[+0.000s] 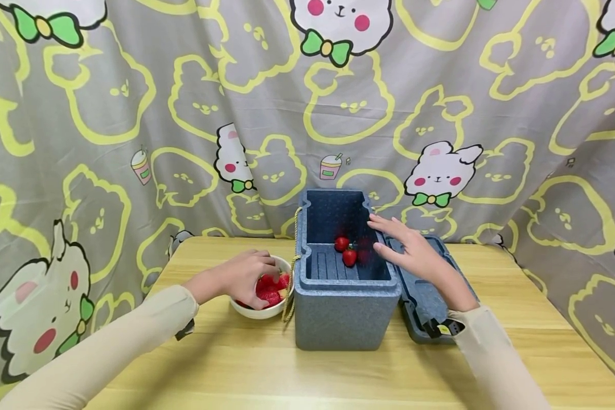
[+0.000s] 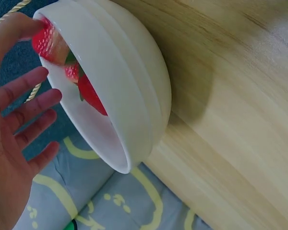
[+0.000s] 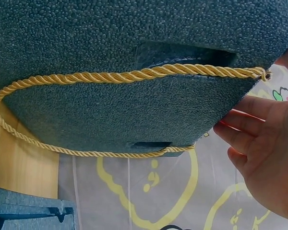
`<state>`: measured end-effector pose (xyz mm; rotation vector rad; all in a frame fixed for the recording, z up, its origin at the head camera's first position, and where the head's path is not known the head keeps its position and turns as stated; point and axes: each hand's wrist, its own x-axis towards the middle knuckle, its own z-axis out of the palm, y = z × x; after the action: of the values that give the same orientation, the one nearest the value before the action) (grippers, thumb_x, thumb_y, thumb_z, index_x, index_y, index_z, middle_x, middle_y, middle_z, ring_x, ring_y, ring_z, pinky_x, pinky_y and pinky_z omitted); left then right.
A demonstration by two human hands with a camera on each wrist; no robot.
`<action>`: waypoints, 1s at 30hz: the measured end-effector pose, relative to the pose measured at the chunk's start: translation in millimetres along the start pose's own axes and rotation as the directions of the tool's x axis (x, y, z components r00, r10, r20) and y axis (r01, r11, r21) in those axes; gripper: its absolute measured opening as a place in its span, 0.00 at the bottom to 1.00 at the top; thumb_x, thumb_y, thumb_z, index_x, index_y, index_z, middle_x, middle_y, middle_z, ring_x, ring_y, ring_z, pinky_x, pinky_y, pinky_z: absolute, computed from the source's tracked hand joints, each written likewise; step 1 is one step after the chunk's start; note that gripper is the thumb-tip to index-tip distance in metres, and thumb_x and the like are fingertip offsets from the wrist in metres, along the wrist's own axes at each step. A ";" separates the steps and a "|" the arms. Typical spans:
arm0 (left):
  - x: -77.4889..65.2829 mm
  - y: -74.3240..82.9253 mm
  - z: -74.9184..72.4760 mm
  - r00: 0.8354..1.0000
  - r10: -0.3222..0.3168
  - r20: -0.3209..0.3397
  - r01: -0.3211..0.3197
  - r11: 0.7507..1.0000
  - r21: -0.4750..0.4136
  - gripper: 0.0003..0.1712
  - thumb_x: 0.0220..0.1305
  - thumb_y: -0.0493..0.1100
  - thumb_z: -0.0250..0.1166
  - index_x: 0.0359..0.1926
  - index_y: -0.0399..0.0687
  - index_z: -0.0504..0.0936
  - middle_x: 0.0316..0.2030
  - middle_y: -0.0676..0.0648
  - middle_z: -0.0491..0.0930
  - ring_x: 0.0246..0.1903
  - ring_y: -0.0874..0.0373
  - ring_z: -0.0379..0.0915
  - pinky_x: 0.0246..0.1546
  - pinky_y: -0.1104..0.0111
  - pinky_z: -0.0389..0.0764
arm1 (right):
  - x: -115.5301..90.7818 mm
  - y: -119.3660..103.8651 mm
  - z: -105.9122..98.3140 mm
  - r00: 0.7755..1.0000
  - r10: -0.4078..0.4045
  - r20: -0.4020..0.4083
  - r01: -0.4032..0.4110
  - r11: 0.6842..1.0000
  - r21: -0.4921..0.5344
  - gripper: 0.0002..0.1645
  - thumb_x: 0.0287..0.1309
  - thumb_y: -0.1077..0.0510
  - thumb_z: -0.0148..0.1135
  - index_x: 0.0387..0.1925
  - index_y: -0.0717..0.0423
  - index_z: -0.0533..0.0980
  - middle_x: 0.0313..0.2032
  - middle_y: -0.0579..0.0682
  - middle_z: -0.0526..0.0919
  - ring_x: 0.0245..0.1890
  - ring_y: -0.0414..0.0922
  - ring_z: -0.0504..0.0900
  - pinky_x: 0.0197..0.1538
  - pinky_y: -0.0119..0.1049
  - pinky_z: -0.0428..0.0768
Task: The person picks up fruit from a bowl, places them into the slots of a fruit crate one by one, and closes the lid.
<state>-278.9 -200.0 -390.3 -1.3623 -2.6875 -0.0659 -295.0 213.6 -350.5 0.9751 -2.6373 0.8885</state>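
Observation:
My left hand (image 1: 247, 278) reaches over a white bowl (image 1: 258, 313) of strawberries (image 1: 270, 297). In the left wrist view, the thumb touches a red strawberry (image 2: 50, 44) by the rim, while the other fingers are spread apart with nothing gripped between them. A blue-grey foam box (image 1: 345, 322) stands open-topped to the right of the bowl. Inside it, two strawberries (image 1: 349, 257) lie on the ridged floor. My right hand (image 1: 409, 249) rests at the box's right rim, its fingers extended; the right wrist view shows the fingertips against the box edge.
The box's lid (image 1: 424, 296) lies on the wooden table (image 1: 236, 364) just right of the box. Gold rope (image 1: 288, 304) hangs along the box's left side, close to the bowl, and another gold rope (image 3: 110, 76) runs along its right side. A patterned curtain (image 1: 184, 114) hangs behind.

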 end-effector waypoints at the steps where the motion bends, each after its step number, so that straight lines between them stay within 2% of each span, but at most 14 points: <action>1: 0.8 0.0 0.5 1.000 0.001 -0.002 -0.001 1.000 0.000 0.22 0.46 0.58 0.73 0.41 0.53 0.86 0.41 0.54 0.84 0.43 0.59 0.72 0.48 0.58 0.76 | 0.2 0.5 -0.3 1.000 -0.002 0.000 0.002 1.000 -0.002 0.33 0.71 0.47 0.58 0.74 0.46 0.67 0.77 0.50 0.63 0.80 0.62 0.49 0.75 0.68 0.48; 8: 3.5 -1.3 5.6 1.000 0.006 -0.025 -0.005 1.000 0.028 0.16 0.47 0.55 0.73 0.34 0.54 0.87 0.37 0.54 0.84 0.40 0.58 0.72 0.47 0.58 0.75 | 2.0 0.8 -1.7 1.000 -0.029 -0.010 0.029 1.000 0.000 0.33 0.71 0.48 0.59 0.74 0.49 0.68 0.76 0.51 0.64 0.80 0.60 0.52 0.77 0.65 0.48; 16: 3.4 -3.7 15.1 0.999 0.027 -0.046 -0.026 0.999 0.039 0.16 0.49 0.54 0.72 0.37 0.51 0.87 0.38 0.54 0.85 0.40 0.57 0.74 0.47 0.58 0.76 | -0.2 0.2 -0.5 1.000 -0.021 -0.004 0.021 1.000 0.003 0.33 0.71 0.48 0.59 0.74 0.48 0.68 0.77 0.51 0.64 0.80 0.60 0.51 0.77 0.65 0.49; 23: 5.1 -0.7 9.5 0.996 0.024 -0.090 -0.020 0.998 0.053 0.19 0.53 0.51 0.72 0.42 0.45 0.87 0.39 0.50 0.86 0.40 0.55 0.76 0.50 0.57 0.77 | -0.4 0.4 0.3 0.999 -0.036 -0.015 0.036 0.999 0.005 0.33 0.71 0.48 0.59 0.73 0.49 0.68 0.76 0.51 0.64 0.80 0.59 0.53 0.77 0.64 0.50; 30: 6.9 -1.1 3.3 0.984 0.037 -0.173 -0.027 0.998 0.061 0.17 0.53 0.48 0.72 0.42 0.44 0.86 0.33 0.50 0.82 0.37 0.55 0.73 0.47 0.59 0.78 | -0.7 0.2 0.4 0.998 -0.054 -0.017 0.054 0.998 0.008 0.33 0.71 0.50 0.59 0.73 0.51 0.68 0.76 0.53 0.64 0.79 0.59 0.55 0.76 0.64 0.51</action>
<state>-284.1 -194.8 -392.7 -1.3168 -2.5035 -0.0980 -294.5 213.8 -351.2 1.0314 -2.5820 0.8929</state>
